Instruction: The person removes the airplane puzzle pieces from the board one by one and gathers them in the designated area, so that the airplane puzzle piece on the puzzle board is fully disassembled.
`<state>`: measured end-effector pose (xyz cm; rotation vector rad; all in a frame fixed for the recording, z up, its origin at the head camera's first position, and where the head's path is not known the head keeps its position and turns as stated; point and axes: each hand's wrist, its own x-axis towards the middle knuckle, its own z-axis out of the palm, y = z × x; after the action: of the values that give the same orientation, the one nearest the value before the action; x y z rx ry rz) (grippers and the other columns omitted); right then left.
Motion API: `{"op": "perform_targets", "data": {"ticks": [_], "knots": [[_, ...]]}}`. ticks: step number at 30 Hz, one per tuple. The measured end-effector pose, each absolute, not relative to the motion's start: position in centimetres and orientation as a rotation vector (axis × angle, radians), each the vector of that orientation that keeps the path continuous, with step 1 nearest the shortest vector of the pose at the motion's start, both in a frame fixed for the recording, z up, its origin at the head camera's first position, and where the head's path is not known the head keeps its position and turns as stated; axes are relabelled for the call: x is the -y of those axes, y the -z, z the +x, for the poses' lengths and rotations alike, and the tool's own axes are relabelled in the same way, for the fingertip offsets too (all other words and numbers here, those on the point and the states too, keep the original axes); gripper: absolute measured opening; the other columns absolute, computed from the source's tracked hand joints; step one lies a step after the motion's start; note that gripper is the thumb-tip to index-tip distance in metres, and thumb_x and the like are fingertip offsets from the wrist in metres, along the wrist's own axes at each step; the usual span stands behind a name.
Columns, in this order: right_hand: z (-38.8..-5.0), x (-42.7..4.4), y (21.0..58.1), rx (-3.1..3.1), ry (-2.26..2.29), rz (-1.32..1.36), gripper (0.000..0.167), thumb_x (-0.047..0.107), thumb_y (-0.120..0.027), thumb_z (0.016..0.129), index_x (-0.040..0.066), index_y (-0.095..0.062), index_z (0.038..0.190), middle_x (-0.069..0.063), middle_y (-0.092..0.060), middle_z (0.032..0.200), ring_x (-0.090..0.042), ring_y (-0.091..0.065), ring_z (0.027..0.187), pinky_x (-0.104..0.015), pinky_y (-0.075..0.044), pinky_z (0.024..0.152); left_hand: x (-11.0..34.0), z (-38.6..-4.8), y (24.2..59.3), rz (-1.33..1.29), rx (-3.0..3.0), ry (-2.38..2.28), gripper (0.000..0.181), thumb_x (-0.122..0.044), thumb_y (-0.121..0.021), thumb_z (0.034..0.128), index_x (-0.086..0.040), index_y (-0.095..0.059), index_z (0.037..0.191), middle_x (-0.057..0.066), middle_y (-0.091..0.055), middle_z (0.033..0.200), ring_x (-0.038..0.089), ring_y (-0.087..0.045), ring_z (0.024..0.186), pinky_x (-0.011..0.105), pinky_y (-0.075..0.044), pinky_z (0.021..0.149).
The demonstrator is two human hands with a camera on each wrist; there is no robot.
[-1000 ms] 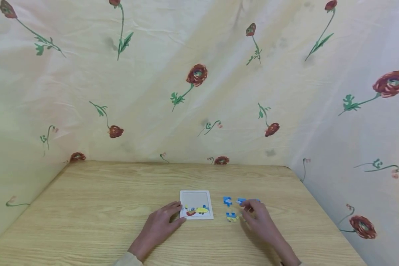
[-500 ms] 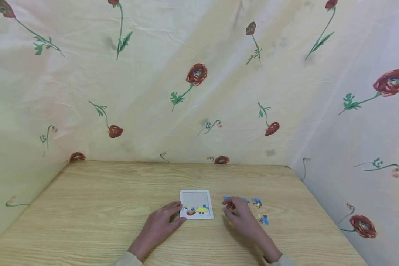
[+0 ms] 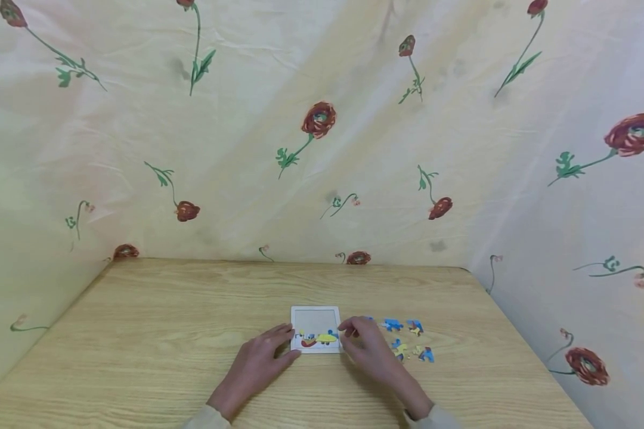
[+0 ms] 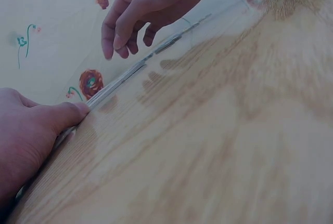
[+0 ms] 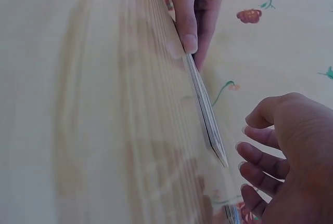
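Observation:
A white-framed puzzle board (image 3: 315, 320) lies on the table; a strip of picture with a yellow shape (image 3: 326, 339) fills its lower part, the upper part plain grey. My left hand (image 3: 260, 357) rests at its lower left corner, fingertips on the left edge and thumb at the near edge. Just off the board's right edge hovers my right hand (image 3: 370, 351), its fingers loosely bent. Nothing shows between those fingers in the right wrist view, where the right hand (image 5: 296, 151) appears apart from the board (image 5: 207, 112).
Loose jigsaw pieces lie right of the board: a blue one (image 3: 392, 325), a blue and brown one (image 3: 415, 327), a yellow and blue one (image 3: 399, 348) and another (image 3: 425, 354). My right hand partly covers one more (image 3: 370, 319). A flowered cloth (image 3: 236, 149) walls in the table (image 3: 193, 310).
My right hand has moved left, from over the loose pieces to the board's right edge, uncovering pieces on the right. The left hand stays at the board's corner, and its picture looks the same.

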<state>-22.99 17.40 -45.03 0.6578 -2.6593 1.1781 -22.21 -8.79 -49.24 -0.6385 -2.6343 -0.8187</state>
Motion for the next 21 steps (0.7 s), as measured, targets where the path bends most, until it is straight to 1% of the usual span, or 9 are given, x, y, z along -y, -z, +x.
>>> {"op": "perform_targets", "data": {"ticks": [5, 10, 17, 21], "knots": [[-23.2, -16.3, 45.2, 2.641, -1.172, 0.737, 0.012, -0.001, -0.066, 0.096, 0.002, -0.067, 0.108, 0.002, -0.060, 0.096, -0.020, -0.053, 0.096, -0.032, -0.047, 0.082, 8.8, -22.2, 49.1, -0.633, 2.636, 0.826, 0.048, -0.040, -0.073, 0.0967, -0.004, -0.072, 0.128, 0.012, -0.066, 0.137, 0.030, -0.063, 0.126, 0.051, -0.053, 0.100], [-23.5, -15.3, 45.5, 2.673, -1.130, 0.739, 0.013, 0.002, -0.067, 0.095, 0.004, -0.068, 0.107, 0.001, -0.059, 0.097, -0.019, -0.050, 0.096, -0.030, -0.045, 0.079, 8.7, -22.1, 49.0, -0.631, 2.632, 0.819, 0.048, -0.040, -0.073, 0.0965, -0.004, -0.073, 0.128, 0.012, -0.066, 0.137, 0.030, -0.063, 0.126, 0.051, -0.053, 0.099], [-23.6, -13.9, 45.6, 2.700, -1.099, 0.754, 0.014, 0.005, -0.069, 0.095, 0.006, -0.069, 0.109, -0.002, -0.060, 0.103, -0.020, -0.052, 0.099, -0.031, -0.050, 0.082, 8.7, -22.1, 49.2, -0.636, 2.609, 0.789, 0.046, -0.040, -0.073, 0.0966, -0.005, -0.073, 0.127, 0.011, -0.067, 0.136, 0.029, -0.064, 0.125, 0.050, -0.054, 0.099], [-23.7, -13.2, 45.7, 2.715, -1.045, 0.762, 0.017, 0.004, -0.070, 0.093, 0.006, -0.070, 0.110, -0.001, -0.060, 0.102, -0.019, -0.052, 0.098, -0.032, -0.050, 0.082, 8.7, -22.2, 49.2, -0.639, 2.610, 0.785, 0.046, -0.041, -0.072, 0.0974, -0.005, -0.074, 0.127, 0.011, -0.067, 0.136, 0.030, -0.064, 0.125, 0.050, -0.054, 0.098]]}}
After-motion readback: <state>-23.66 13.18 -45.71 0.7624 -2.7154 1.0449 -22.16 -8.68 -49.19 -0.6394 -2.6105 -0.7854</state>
